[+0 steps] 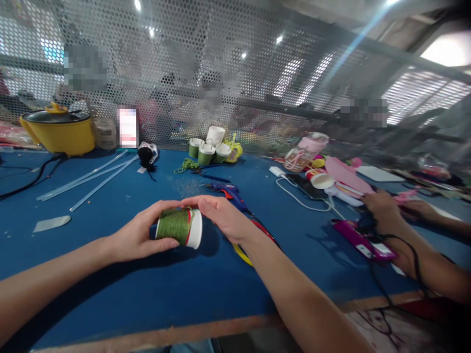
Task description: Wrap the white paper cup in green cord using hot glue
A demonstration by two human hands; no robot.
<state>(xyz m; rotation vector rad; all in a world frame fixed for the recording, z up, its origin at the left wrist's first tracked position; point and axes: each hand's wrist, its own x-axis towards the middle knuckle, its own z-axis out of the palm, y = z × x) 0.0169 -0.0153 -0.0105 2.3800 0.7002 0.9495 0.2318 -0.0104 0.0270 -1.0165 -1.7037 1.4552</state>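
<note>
My left hand (138, 235) is closed around a white paper cup (196, 229) lying tilted on its side above the blue table. Green yarn (172, 227) is wound in close rows round the cup's body, with a narrow red band beside the bare white rim. My right hand (226, 215) reaches over from the right. Its fingers are pressed together at the top of the cup, where a loose strand of the yarn runs up to them; their tips are partly hidden. Behind the right hand lies a blue glue gun (235, 195).
Several green-wrapped cups (206, 153) stand at the back by a perforated metal screen. A yellow pot (57, 130) and glue sticks (99, 179) are at left. Rightward lie a phone (307, 186), a purple power strip (362, 240) and another person's hands (382, 208). Yellow-handled pliers (243, 255) lie under my right wrist.
</note>
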